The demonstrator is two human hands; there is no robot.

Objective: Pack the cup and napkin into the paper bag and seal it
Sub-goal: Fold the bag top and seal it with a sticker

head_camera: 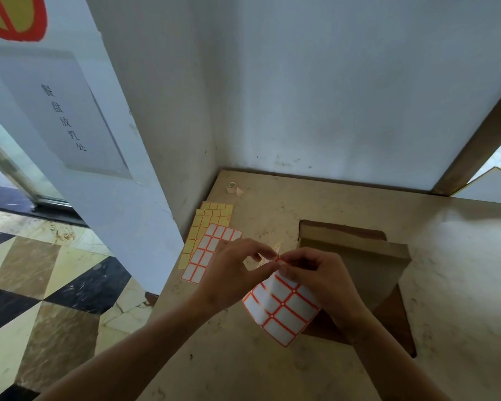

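A brown paper bag (368, 261) stands on the beige table (460, 256) with its top folded over; what is inside it is hidden. No cup or napkin shows. In front of the bag I hold a sheet of white labels with red borders (284, 311) above the table. My right hand (321, 276) grips the sheet's upper edge. My left hand (232, 270) pinches at the top corner of the sheet, thumb and forefinger together on a label edge.
More label sheets lie at the table's left edge: a white-and-red one (211, 250) on top of yellow ones (207, 219). A small tape roll (232, 186) sits in the far corner by the wall. The table's left edge drops to a tiled floor (41, 270).
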